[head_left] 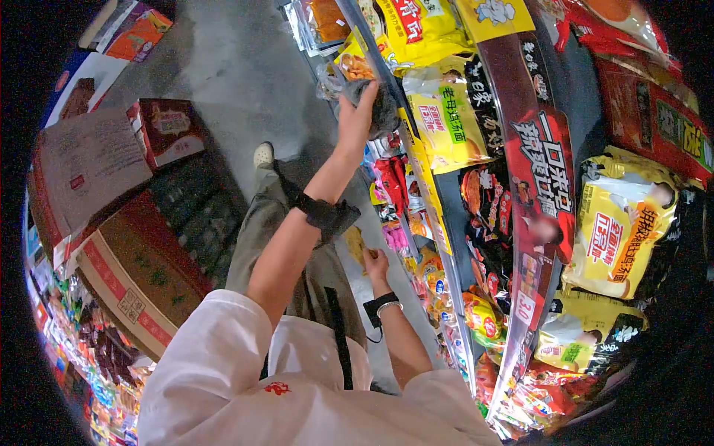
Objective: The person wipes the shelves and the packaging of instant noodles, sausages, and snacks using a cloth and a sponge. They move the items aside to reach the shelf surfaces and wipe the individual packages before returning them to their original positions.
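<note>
So the left hand (357, 111) is up at full arm's reach with its fingers bunched tight around a grey cloth (384, 111), and the cloth sits wadded between the palm and the front edge of the shelf (416, 160). My guess is it's balled up like that so the palm can push it flat against the rail, instead of it flopping over the goods. Just past that hand, further into the shelf, there's a row of yellow noodle packs (446, 119), and a few smaller snack bags (353, 63) are just above the knuckles. The right hand (375, 264) hangs much lower and closer to the body. Its fingers look curled onto a small yellowish packet (355, 245) that sticks out on the side away from the shelf, though the grip itself is too small to read properly. It's probably held off the shelf like that so it stays clear of the cloth. Both wrists have a black strap, left (323, 212) and right (381, 305). The two hands are well apart, one above the other along the same shelving. Way off on the far side of the left arm, cardboard boxes (141, 275) are stacked on the floor (230, 67)
</note>
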Demonstrator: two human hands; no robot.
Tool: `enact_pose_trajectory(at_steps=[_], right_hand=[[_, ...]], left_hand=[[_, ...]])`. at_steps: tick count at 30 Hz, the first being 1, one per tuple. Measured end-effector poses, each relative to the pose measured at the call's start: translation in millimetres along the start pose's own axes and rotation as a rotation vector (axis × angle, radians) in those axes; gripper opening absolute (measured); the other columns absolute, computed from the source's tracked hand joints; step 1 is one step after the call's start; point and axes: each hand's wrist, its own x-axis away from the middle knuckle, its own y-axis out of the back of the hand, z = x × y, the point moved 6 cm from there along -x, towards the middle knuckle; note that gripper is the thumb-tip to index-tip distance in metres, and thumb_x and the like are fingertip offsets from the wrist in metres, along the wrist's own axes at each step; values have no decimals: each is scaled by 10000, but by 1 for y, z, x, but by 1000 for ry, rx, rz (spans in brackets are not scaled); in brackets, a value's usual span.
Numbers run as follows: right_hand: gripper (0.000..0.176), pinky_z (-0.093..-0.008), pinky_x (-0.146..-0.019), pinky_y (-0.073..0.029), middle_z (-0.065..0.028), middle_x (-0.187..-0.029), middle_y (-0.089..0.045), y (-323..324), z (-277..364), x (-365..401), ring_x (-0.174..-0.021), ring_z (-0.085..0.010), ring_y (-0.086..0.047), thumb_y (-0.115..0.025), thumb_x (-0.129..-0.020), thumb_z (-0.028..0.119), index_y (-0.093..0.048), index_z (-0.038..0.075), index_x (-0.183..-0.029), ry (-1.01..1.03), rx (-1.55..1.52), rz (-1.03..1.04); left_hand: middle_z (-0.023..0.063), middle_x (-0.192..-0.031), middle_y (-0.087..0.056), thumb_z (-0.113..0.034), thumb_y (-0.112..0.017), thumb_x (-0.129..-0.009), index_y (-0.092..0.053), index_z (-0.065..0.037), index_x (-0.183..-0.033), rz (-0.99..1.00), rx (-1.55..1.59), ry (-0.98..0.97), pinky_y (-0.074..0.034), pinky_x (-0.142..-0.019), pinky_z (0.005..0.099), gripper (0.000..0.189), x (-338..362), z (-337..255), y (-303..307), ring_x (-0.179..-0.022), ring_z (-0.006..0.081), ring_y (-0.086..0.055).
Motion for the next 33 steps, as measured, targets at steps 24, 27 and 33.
enact_pose_trajectory(at_steps=[24,27,33], right_hand=[[334,-350,-645,-477,-112,-779,-613,-18,27,14,-704,-231,-598,-656,-710,355,-593,61,-855,85,-14,-9],[340,-366,-685,-471,-129,-802,-621,-23,15,-4,-744,-271,-604,-662,-697,360,-599,58,-838,121,4,0],[332,-348,-691,-472,-114,-777,-634,-8,29,-12,-740,-250,-608,-663,-691,336,-612,34,-818,7,62,35]], left_hand=[[218,-999,-557,-123,-594,-760,-392,-4,-1170,48,-469,-229,-427,-782,387,472,70,-16,-25,-934,372,-541],[210,-981,-567,-183,-553,-826,-371,-16,-1163,-3,-302,-148,-430,-762,380,418,67,-12,-24,-897,345,-558],[236,-989,-563,-257,-553,-829,-380,-21,-1148,-80,-427,-153,-421,-770,397,432,19,-10,-9,-909,388,-547]])
